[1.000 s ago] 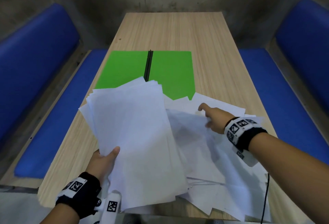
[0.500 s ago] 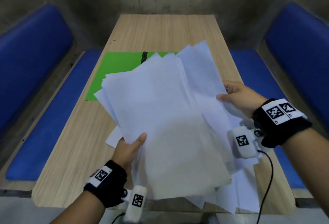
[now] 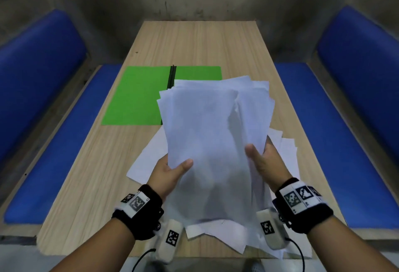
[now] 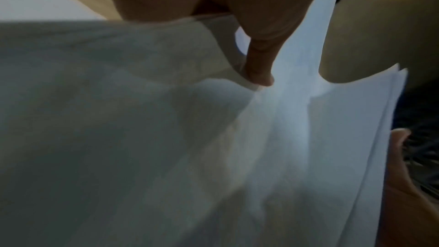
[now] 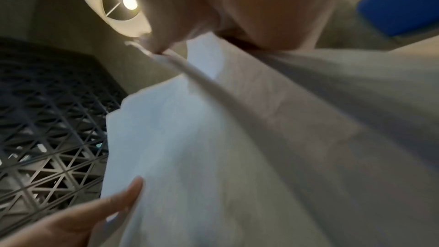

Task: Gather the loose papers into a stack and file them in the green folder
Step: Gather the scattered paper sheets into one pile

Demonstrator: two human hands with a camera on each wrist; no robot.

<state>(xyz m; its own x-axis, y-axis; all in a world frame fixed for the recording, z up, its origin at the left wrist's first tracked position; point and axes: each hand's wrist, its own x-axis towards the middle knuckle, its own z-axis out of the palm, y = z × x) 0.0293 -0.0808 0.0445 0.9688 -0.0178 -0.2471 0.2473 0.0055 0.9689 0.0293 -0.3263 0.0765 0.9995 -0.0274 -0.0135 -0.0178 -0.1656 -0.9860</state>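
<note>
I hold a loose stack of white papers [image 3: 213, 142] up over the table with both hands. My left hand [image 3: 172, 170] grips its left edge, thumb on top. My right hand [image 3: 261, 159] grips the right edge, thumb on the front sheet. The same papers [image 4: 261, 147] fill the left wrist view, and in the right wrist view the papers [image 5: 213, 138] are seen from below. The green folder [image 3: 138, 96] lies open on the table beyond the stack, its right half partly hidden. More loose sheets [image 3: 144, 163] lie flat under my hands.
The wooden table [image 3: 200, 45] runs away from me towards a grey wall. Blue benches [image 3: 54, 153] flank it on the left and the right [image 3: 323, 142]. A black cable [image 3: 300, 254] hangs from my right wrist camera near the table's front edge.
My right hand lifted sheets off the table and brought them onto the left hand's bundle. Both hands have moved together to the middle and now hold one upright stack.
</note>
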